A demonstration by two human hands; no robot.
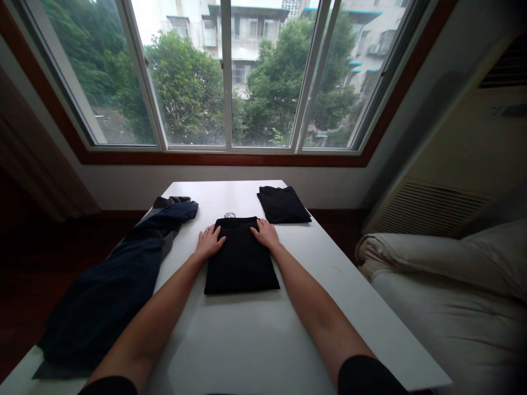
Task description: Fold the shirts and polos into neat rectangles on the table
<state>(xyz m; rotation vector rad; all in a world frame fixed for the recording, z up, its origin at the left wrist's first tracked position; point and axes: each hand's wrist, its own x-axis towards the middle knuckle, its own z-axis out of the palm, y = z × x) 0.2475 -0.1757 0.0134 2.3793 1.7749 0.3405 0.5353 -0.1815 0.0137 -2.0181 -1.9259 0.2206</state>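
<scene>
A black garment (242,260), folded into a flat rectangle, lies in the middle of the white table (230,340). At its upper left edge rests my left hand (209,241), fingers spread on the cloth. My right hand (265,234) lies flat at the upper right edge, its fingers also apart. A thin cord loop (229,215) sticks out beyond the garment's far edge. Another folded black garment (284,204) sits farther back on the right. Along the table's left side are unfolded dark blue clothes (119,274), partly over the edge.
A beige padded sofa (448,296) stands right of the table. Behind it, a large pale unit with slatted grilles (432,206) leans into view. Past the table's far end is a wall with a wide window (228,155). A curtain (37,148) hangs at the left.
</scene>
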